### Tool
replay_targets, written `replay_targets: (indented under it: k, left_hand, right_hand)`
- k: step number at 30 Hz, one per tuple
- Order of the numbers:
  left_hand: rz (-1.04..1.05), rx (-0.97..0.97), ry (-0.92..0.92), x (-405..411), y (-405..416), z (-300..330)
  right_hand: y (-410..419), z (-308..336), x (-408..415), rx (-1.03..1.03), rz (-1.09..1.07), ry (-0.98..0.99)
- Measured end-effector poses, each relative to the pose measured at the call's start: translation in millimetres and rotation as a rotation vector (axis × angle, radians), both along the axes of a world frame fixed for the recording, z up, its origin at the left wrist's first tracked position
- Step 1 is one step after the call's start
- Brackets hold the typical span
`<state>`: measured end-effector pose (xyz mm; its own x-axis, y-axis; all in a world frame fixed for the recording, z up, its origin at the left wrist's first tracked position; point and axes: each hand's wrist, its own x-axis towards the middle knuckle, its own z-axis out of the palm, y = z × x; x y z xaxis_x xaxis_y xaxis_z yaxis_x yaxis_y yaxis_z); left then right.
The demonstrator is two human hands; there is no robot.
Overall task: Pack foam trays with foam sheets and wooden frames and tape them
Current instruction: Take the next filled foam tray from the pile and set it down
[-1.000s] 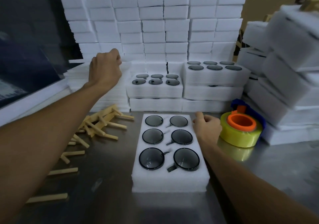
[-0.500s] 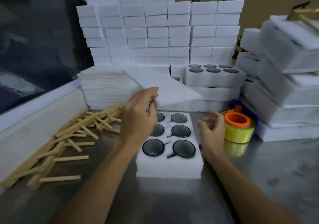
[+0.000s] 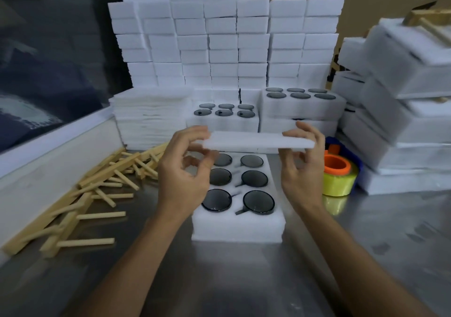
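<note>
A white foam tray with several dark round lenses in its pockets lies on the metal table in front of me. A thin white foam sheet hangs level above the tray's far end. My left hand pinches the sheet's left end and my right hand holds its right end between thumb and fingers. Wooden frames and sticks lie in a loose heap to the left. A roll of yellow tape on an orange core stands just right of the tray.
A stack of foam sheets stands behind the sticks. Filled foam trays sit behind the sheet, with a wall of white foam blocks further back. Packed white bundles pile up on the right.
My left hand took a foam sheet from the stack at the left and carried it over the tray. My right hand rose from the tray's edge and took hold of the sheet's right end.
</note>
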<state>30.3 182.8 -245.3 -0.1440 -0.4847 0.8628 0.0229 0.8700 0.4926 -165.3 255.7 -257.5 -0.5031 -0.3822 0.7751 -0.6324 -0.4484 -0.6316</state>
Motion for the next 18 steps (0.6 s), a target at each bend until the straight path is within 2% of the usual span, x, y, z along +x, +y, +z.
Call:
replay_targets:
  k: [4,8,12,16,18]
  left_hand:
    - [0.112,0.164,-0.077,5.2,-7.1,-5.4]
    - [0.039,0.287,-0.104,3.9,-6.3,-4.6]
    - [-0.042,0.362,-0.086,3.4,-4.6,-2.1]
    - [-0.273,0.635,0.073,5.3,-4.7,0.6]
    - [-0.312,0.748,0.133,5.5,-7.4,0.1]
  right_hand:
    - [7.2,21.5,15.1,-0.074,0.022,-0.034]
    - [10.3,34.8,20.9,-0.138,0.103,-0.117]
    - [10.2,37.4,14.1,-0.165,0.166,-0.334]
    - [5.7,30.9,3.7,-0.017,0.169,-0.512]
    - [2.9,25.5,3.5,0.095,0.177,-0.601]
